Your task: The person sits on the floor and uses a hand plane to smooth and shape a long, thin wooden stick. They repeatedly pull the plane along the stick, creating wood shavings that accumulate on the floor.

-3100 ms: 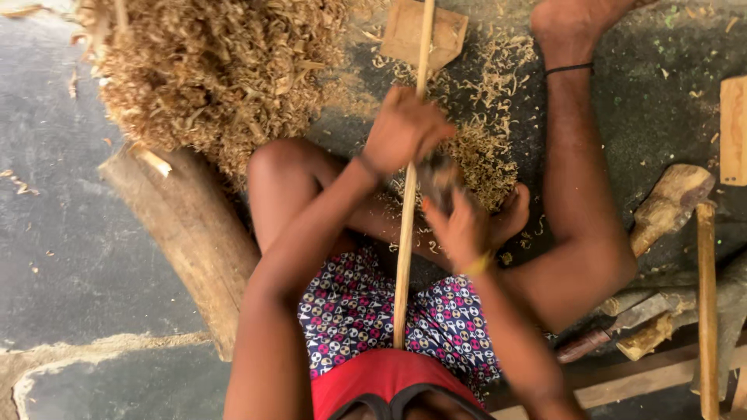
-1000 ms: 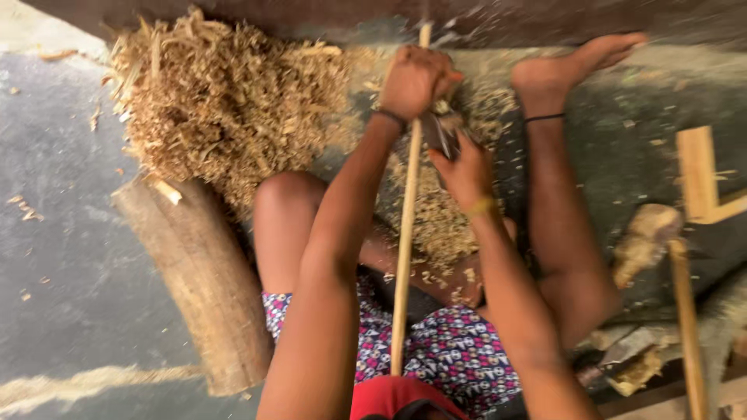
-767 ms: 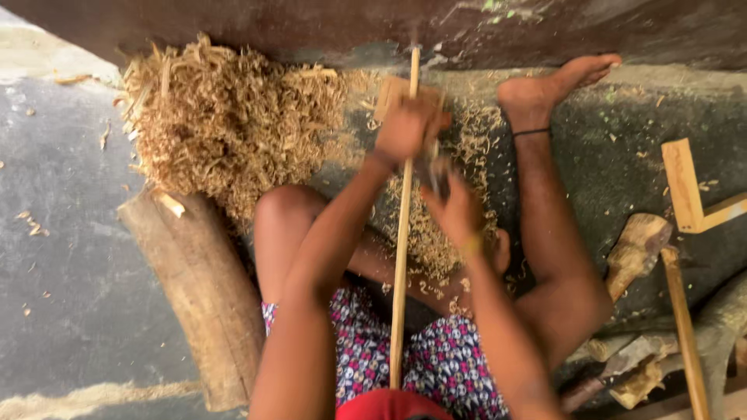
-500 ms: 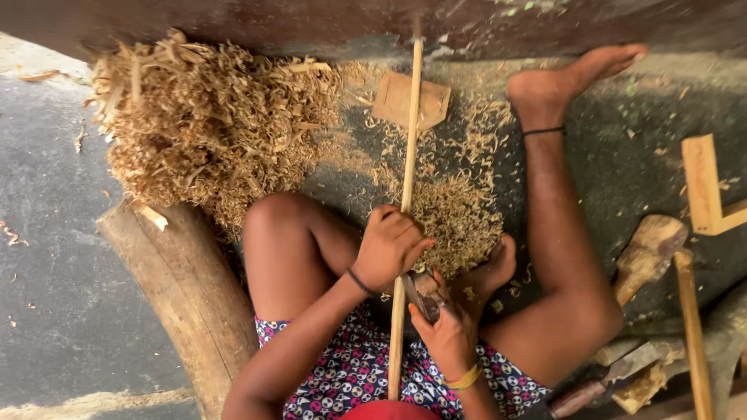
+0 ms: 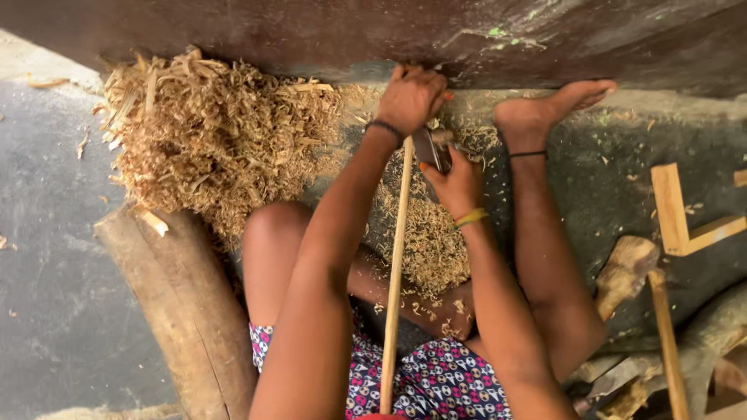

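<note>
Both hands have travelled up the stick since half a second ago, from near the lap to its far end. Left hand point(image 5: 410, 97): closed around the stick point(image 5: 395, 272) by the dark wall point(image 5: 545, 39). Right hand point(image 5: 455, 183): curled around a dark blade point(image 5: 430, 148), touching the stick. Stick: lengthwise between the legs, on the floor point(image 5: 47, 257). Shavings pile point(image 5: 218, 148): left; log point(image 5: 183, 303): beside the left knee.

Woodworking yard: shavings heap point(image 5: 218, 148), log point(image 5: 183, 303), concrete floor point(image 5: 47, 233).
</note>
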